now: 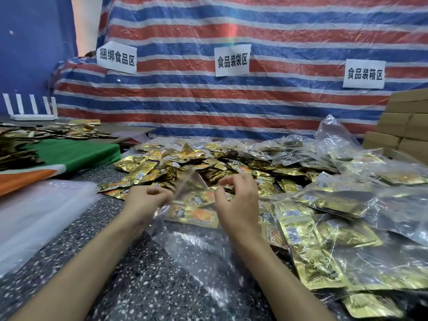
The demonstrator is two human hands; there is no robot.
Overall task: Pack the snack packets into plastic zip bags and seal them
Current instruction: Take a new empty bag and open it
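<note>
A clear plastic zip bag (pixel 199 249) lies in front of me on the speckled table (pixel 129 286), its mouth lifted toward the snack pile. My left hand (pixel 146 202) pinches the bag's left mouth edge with curled fingers. My right hand (pixel 236 200) pinches the right mouth edge, fingers curled. Gold snack packets (pixel 194 209) show through the film between my hands. A big heap of loose gold packets (pixel 185 163) lies just beyond.
Filled clear bags of packets (pixel 328 249) are piled at the right. A stack of empty zip bags (pixel 39 216) lies at the left, beside a green and orange cloth (pixel 74 156). Cardboard boxes (pixel 403 126) stand far right. A striped tarp (pixel 231 100) with paper labels backs the table.
</note>
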